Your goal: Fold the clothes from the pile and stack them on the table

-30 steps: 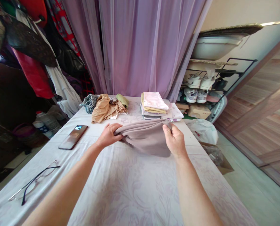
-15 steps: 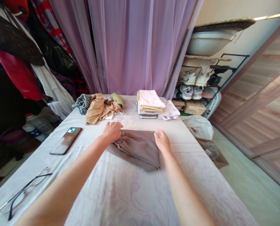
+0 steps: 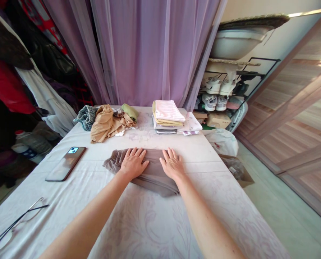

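Note:
A brown-grey garment with a gathered, elastic-looking left end lies folded on the cloth-covered table. My left hand rests flat on its left half, fingers spread. On the right half lies my right hand, palm down with fingers apart. Neither hand grips the fabric. The parts of the garment beneath both palms are hidden. What kind of garment it is, I cannot tell for sure.
Behind the garment, a stack of folded cloths stands right of centre. A heap of crumpled clothes lies at the back left. Along the left side are a phone and eyeglasses. A purple curtain hangs behind the table.
Both hands have come inward from the garment's sides and now lie flat on top of it. The gathered left end, formerly behind my left hand, shows now. The view has shifted slightly.

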Motion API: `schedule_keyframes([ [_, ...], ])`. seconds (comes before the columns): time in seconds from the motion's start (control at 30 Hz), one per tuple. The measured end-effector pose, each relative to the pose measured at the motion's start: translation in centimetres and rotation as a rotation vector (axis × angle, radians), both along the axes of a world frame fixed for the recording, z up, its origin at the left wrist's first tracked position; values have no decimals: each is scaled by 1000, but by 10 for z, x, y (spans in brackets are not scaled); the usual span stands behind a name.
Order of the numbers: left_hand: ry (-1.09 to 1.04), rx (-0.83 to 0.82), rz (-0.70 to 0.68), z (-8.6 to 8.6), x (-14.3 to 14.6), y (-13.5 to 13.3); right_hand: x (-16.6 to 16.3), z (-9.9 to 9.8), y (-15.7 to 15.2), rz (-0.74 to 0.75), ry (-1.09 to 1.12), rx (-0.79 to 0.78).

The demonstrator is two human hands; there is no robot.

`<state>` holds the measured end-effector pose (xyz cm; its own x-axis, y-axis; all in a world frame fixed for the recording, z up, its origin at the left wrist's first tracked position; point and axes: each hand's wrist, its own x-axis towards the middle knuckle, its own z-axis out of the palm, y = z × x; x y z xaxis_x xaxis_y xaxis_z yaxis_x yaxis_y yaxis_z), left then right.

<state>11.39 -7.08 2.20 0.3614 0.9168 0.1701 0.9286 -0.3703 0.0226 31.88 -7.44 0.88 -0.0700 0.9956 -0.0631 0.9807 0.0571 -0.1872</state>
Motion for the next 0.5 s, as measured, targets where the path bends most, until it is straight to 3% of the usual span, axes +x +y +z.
schedule_keyframes([
  [0.13, -5, 32, 20, 1, 5, 0, 16, -4, 0, -71, 5, 20],
  [0.27, -5, 28, 32, 5, 7, -3, 19, -17, -2, -99, 64, 190],
  [0.4, -37, 54, 50, 18, -5, -9, 30, -35, 0, -97, 296, 448],
  [0.5, -72, 87, 154, 30, -28, -16, 39, -43, 4, -102, 488, 557],
])
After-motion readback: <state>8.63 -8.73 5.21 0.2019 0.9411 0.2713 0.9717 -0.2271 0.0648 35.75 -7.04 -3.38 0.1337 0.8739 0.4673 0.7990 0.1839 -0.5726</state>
